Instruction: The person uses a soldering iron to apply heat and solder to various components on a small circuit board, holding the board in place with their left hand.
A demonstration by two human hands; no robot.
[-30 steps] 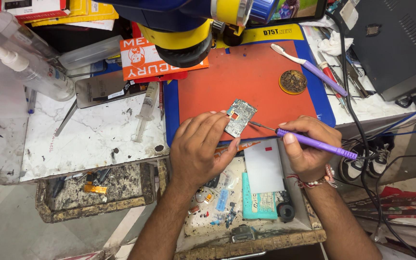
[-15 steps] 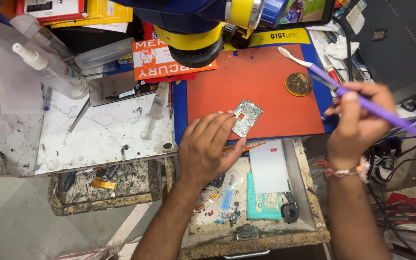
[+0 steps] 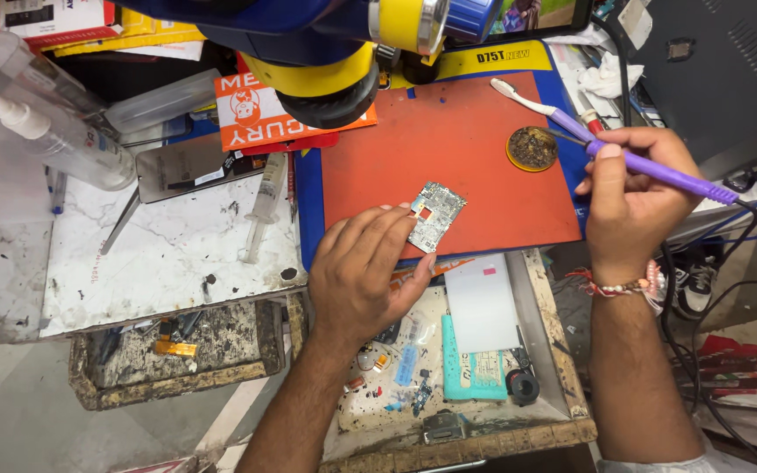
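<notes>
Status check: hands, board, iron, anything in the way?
Left hand pins small grey circuit board on orange mat. Right hand grips purple-handled soldering iron, tip at round brass tip-cleaner. Nothing between iron and board.

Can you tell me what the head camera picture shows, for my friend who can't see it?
A person's left hand holds a small circuit board on an orange mat, while the right hand holds a purple soldering iron with its tip at a round tin of brass wool.
</notes>
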